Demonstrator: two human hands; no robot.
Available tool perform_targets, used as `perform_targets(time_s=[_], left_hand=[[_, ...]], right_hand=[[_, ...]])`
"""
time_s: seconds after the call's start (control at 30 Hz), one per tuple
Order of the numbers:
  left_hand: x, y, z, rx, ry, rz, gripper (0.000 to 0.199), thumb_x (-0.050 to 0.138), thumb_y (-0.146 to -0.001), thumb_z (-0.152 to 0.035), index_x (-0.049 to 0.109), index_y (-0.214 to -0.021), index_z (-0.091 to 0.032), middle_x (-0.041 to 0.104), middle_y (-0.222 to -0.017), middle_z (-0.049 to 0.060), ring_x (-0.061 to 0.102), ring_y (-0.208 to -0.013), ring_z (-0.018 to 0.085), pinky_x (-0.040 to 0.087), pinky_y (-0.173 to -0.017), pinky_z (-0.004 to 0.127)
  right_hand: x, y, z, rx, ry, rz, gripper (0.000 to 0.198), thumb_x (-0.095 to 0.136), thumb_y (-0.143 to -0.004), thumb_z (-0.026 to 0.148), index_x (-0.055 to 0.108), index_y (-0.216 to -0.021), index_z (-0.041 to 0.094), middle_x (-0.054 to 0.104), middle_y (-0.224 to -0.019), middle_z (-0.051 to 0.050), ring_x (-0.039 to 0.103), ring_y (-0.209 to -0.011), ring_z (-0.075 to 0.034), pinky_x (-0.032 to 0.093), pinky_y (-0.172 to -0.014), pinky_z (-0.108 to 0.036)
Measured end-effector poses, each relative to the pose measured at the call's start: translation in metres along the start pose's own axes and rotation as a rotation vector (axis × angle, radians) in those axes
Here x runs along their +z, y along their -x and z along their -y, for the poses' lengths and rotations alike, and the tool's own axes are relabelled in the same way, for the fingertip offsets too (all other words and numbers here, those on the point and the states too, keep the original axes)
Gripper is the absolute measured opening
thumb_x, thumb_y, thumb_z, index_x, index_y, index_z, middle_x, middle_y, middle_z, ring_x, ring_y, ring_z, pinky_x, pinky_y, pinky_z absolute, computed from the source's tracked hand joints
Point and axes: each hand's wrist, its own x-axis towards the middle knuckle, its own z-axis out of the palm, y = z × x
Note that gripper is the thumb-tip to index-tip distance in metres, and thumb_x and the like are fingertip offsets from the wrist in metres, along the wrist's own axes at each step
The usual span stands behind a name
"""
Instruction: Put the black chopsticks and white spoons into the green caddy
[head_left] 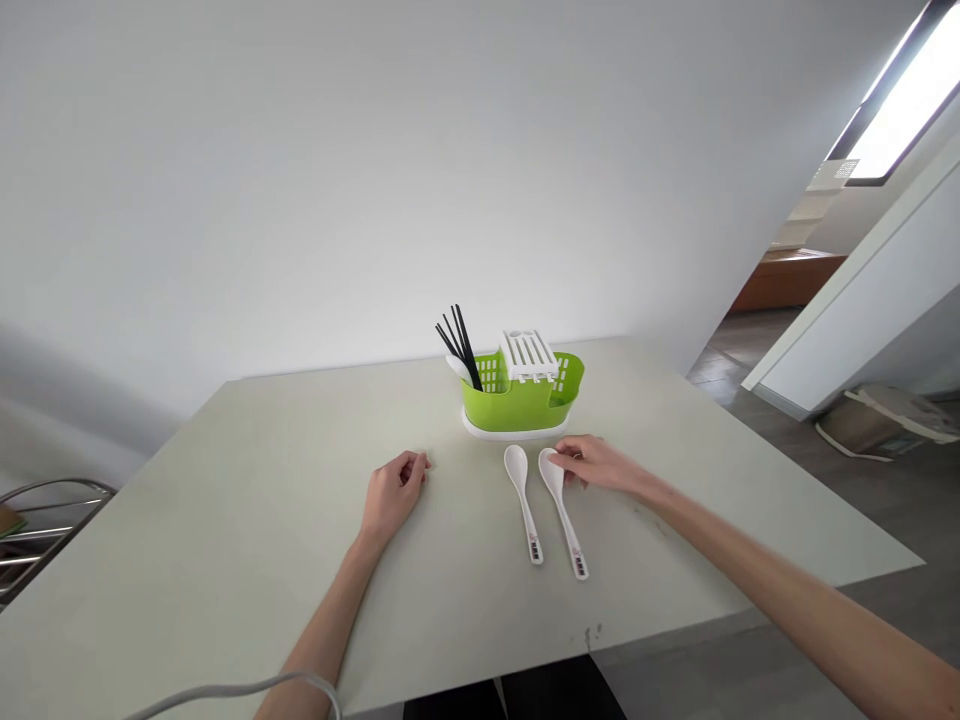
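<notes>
Two white spoons lie side by side on the table, bowls pointing away from me and printed handle ends toward me. My right hand has its thumb and fingers at the bowl of the right spoon, pinching its edge. The left spoon lies untouched beside it. On the table to the left rests my left hand, fingers curled in with nothing visible in them. Behind the spoons stands a green utensil basket with a white base. Several black chopsticks and a white spoon lean in its left compartment.
A white slotted holder sits atop the basket's middle. The pale table meets a white wall. A grey cable crosses my left forearm. Metal racking stands off the left edge, and a bin-like object is on the floor at right.
</notes>
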Motion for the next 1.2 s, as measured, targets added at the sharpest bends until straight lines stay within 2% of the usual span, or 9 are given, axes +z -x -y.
perform_targets(time_s=[0.13, 0.23, 0.3, 0.43, 0.57, 0.73, 0.87, 0.97, 1.2], left_hand=[[0.0, 0.0, 0.0, 0.005, -0.006, 0.003, 0.045, 0.048, -0.099, -0.056, 0.071, -0.08, -0.023, 0.066, -0.065, 0.0, 0.054, -0.059, 0.017, 0.042, -0.062, 0.028], [0.0, 0.0, 0.0, 0.004, -0.009, 0.01, 0.045, 0.048, -0.099, -0.056, 0.07, -0.079, -0.023, 0.066, -0.066, 0.0, 0.055, -0.059, 0.017, 0.042, -0.062, 0.028], [0.001, 0.0, 0.001, 0.004, -0.01, 0.016, 0.044, 0.048, -0.099, -0.056, 0.071, -0.08, -0.023, 0.067, -0.066, 0.0, 0.055, -0.06, 0.017, 0.042, -0.063, 0.028], [0.0, 0.0, 0.001, -0.005, -0.01, 0.021, 0.044, 0.047, -0.099, -0.055, 0.07, -0.081, -0.023, 0.066, -0.067, 0.0, 0.055, -0.06, 0.017, 0.041, -0.063, 0.029], [0.0, 0.0, 0.0, -0.008, -0.013, 0.035, 0.043, 0.047, -0.099, -0.055, 0.069, -0.08, -0.023, 0.065, -0.066, -0.001, 0.054, -0.06, 0.017, 0.041, -0.064, 0.029], [0.0, 0.0, 0.0, 0.003, -0.024, 0.039, 0.043, 0.046, -0.099, -0.053, 0.069, -0.08, -0.023, 0.067, -0.068, 0.0, 0.056, -0.061, 0.017, 0.041, -0.065, 0.029], [0.001, 0.001, 0.0, -0.01, -0.03, 0.045, 0.043, 0.046, -0.1, -0.053, 0.069, -0.08, -0.023, 0.067, -0.068, -0.001, 0.056, -0.061, 0.017, 0.041, -0.064, 0.029], [0.001, 0.001, 0.0, -0.015, -0.033, 0.052, 0.043, 0.046, -0.1, -0.052, 0.069, -0.081, -0.023, 0.067, -0.067, -0.001, 0.056, -0.062, 0.017, 0.041, -0.065, 0.029], [0.002, 0.002, 0.0, -0.014, -0.033, 0.054, 0.042, 0.046, -0.1, -0.051, 0.07, -0.081, -0.023, 0.066, -0.067, -0.001, 0.056, -0.062, 0.017, 0.04, -0.065, 0.029]], right_hand=[[-0.03, 0.021, 0.042, -0.055, 0.031, -0.101, 0.037, 0.059, -0.097, 0.058, 0.065, -0.086, 0.023, 0.076, -0.081, -0.004, 0.077, -0.075, -0.021, 0.056, -0.058, -0.028], [-0.052, 0.035, 0.093, -0.197, 0.09, -0.303, 0.038, 0.055, -0.101, 0.058, 0.071, -0.106, 0.023, 0.078, -0.082, -0.003, 0.075, -0.064, -0.018, 0.057, -0.06, -0.03], [-0.061, 0.038, 0.128, -0.33, 0.132, -0.483, 0.037, 0.056, -0.102, 0.055, 0.073, -0.119, 0.026, 0.079, -0.084, -0.001, 0.076, -0.065, -0.018, 0.056, -0.06, -0.029], [-0.066, 0.024, 0.177, -0.586, 0.182, -0.816, 0.033, 0.057, -0.104, 0.051, 0.074, -0.117, 0.027, 0.078, -0.087, -0.001, 0.077, -0.071, -0.019, 0.058, -0.069, -0.031], [-0.06, -0.006, 0.193, -0.707, 0.319, -0.954, 0.029, 0.052, -0.108, 0.045, 0.073, -0.117, 0.027, 0.079, -0.095, -0.002, 0.076, -0.079, -0.019, 0.055, -0.075, -0.03], [-0.036, -0.039, 0.187, -0.667, 0.603, -0.909, 0.027, 0.05, -0.109, 0.032, 0.075, -0.117, 0.027, 0.082, -0.096, -0.001, 0.073, -0.082, -0.017, 0.042, -0.069, -0.027], [-0.012, -0.057, 0.175, -0.602, 0.794, -0.82, 0.029, 0.049, -0.108, 0.029, 0.078, -0.109, 0.026, 0.079, -0.079, -0.002, 0.067, -0.071, -0.018, 0.029, -0.062, -0.029], [0.001, -0.068, 0.164, -0.627, 0.869, -0.8, 0.029, 0.051, -0.106, 0.026, 0.079, -0.103, 0.023, 0.076, -0.073, -0.003, 0.062, -0.067, -0.019, 0.029, -0.065, -0.031], [0.015, -0.076, 0.153, -0.721, 0.966, -0.694, 0.03, 0.05, -0.102, 0.014, 0.078, -0.093, 0.019, 0.079, -0.082, -0.007, 0.065, -0.082, -0.023, 0.032, -0.078, -0.035]])
